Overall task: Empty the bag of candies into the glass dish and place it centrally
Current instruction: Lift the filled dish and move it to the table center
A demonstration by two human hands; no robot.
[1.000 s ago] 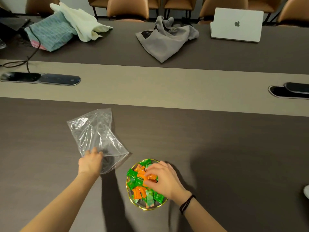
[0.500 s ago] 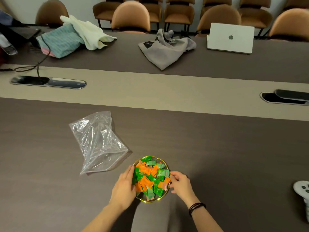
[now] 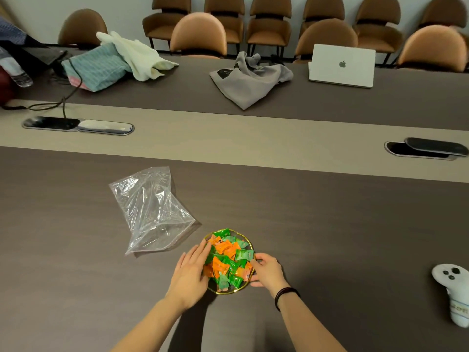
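I look down on a long brown meeting table (image 3: 330, 237) with chairs behind. The empty plastic bag (image 3: 152, 212) lies flat just beside the glass dish (image 3: 247, 243), which sits near my edge, heaped with candies (image 3: 228, 260). My left hand (image 3: 189, 275) and right hand (image 3: 266, 271) cup the dish from both sides, fingers half curled against the rim. I think a quick push could spill the high pile. The bag is close on the left; the white controller (image 3: 454, 288) is well apart.
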